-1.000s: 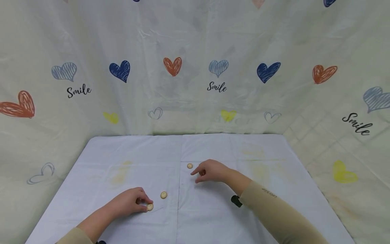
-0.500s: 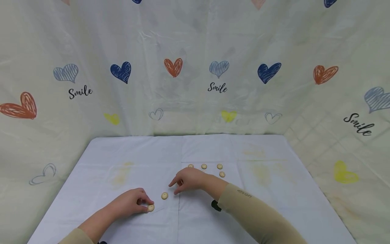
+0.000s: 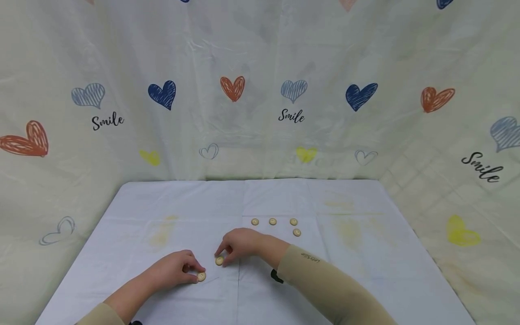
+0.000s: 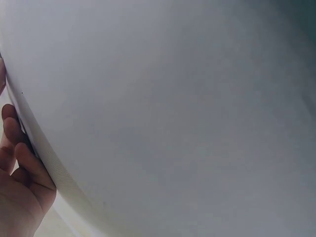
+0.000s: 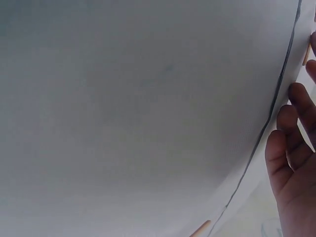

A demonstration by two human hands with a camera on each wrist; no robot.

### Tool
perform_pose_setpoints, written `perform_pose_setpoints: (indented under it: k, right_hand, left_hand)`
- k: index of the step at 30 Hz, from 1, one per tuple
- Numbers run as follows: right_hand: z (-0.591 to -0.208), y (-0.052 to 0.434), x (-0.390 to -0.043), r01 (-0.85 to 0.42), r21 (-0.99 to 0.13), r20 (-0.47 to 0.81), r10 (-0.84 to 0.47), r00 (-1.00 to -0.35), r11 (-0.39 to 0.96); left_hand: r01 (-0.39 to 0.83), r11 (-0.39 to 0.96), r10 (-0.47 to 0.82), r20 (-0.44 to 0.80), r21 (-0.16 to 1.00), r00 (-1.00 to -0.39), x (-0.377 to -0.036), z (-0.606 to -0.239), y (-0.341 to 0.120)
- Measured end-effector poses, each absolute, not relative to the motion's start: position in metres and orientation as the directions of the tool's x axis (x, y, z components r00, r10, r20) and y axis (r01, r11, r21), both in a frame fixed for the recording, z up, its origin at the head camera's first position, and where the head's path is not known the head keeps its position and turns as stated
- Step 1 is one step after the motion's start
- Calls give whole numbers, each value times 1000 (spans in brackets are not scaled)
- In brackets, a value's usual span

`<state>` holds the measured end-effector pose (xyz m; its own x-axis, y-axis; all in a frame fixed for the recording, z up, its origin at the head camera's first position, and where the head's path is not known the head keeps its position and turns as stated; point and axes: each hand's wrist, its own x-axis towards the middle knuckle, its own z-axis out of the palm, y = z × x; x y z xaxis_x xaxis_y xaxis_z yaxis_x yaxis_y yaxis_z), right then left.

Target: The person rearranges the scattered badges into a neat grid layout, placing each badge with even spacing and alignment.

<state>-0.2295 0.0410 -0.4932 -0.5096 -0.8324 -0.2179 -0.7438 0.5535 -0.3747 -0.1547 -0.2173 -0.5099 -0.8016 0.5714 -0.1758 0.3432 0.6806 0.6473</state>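
In the head view, my left hand (image 3: 178, 268) holds a round pale wooden button (image 3: 201, 276) by its edge between thumb and index finger, low over the white-covered table. My right hand (image 3: 241, 243) has come down on a second such button (image 3: 219, 261), with index finger and thumb at opposite sides of its rim. This one lies a little farther back and to the right of the first. The left wrist view shows curled fingers (image 4: 29, 165) at its left edge. Bent fingers (image 5: 286, 143) appear at the right of the right wrist view; neither held button is clear there.
Beyond my right hand lie three more buttons in a row, the middle one (image 3: 272, 221) among them, and a single button (image 3: 297, 232) just in front of the row's right end. A white cloth (image 3: 345, 271) covers the table. A heart-printed curtain (image 3: 260, 131) hangs behind it.
My right hand has moved left and toward me, from near the back row to the second button, uncovering the back buttons. My left hand stays in place on its button.
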Motion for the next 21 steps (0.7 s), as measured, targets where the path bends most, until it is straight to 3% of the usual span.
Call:
perform_pose_setpoints:
  k: [21]
  right_hand:
    - [-497,38,-227,-760,-326,-219,-827,-518,562]
  left_hand:
    - [328,688,562,-190,647,-805,-155,-507,-215]
